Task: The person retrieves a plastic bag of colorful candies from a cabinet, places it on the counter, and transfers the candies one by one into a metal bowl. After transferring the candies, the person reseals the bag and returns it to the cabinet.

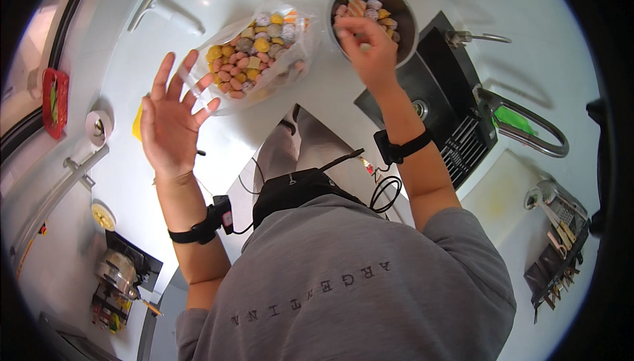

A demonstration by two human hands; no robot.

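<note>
My left hand (173,118) is raised palm up with its fingers spread, and nothing is in it. Its fingertips are at the near left edge of a clear plastic bag (297,71) full of pink, yellow, grey and speckled snack pieces (233,71). To the right of the bag is a round metal bowl (410,29) with similar pieces and an orange-striped packet (356,7) inside. My right hand (369,51) reaches over the bowl's near left side with curled fingers, slightly blurred. Whether it pinches a piece cannot be seen.
A black sink (406,84) with a faucet lies right of the bowl. Beyond it are a cutting board (498,200) and a utensil rack (562,242). A white-handled squeegee (173,14) lies at the upper left. A red basket (55,103) and a metal kettle (116,269) are farther left.
</note>
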